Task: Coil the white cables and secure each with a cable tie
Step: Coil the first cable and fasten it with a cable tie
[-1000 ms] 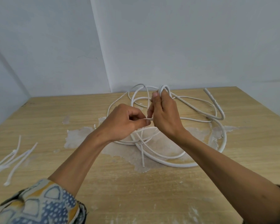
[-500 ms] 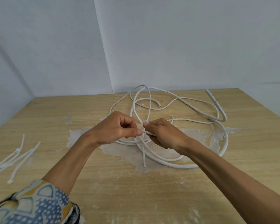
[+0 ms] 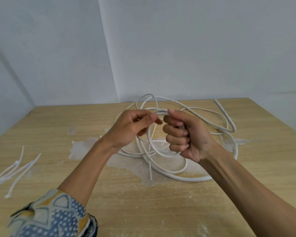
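Scuffed wooden surface point(image 3: 126, 211), pale-walled corner point(image 3: 109, 69), white cables point(image 3: 191, 179) tangled. Right hand point(image 3: 186, 134) fisted round a loop, left hand point(image 3: 132, 129) pinching it.

A cable loop point(image 3: 148, 135) is held between the left hand point(image 3: 130, 129) and the right hand point(image 3: 186, 135), above the table point(image 3: 109, 211). Loose cables point(image 3: 150, 170) are spread beneath and behind both hands. Cable ties point(image 3: 15, 170) are laid well left of the left hand.

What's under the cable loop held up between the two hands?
Under the loop, loose white cable lies tangled on the table, across a pale patch. The right hand hides the loop's gripped part.
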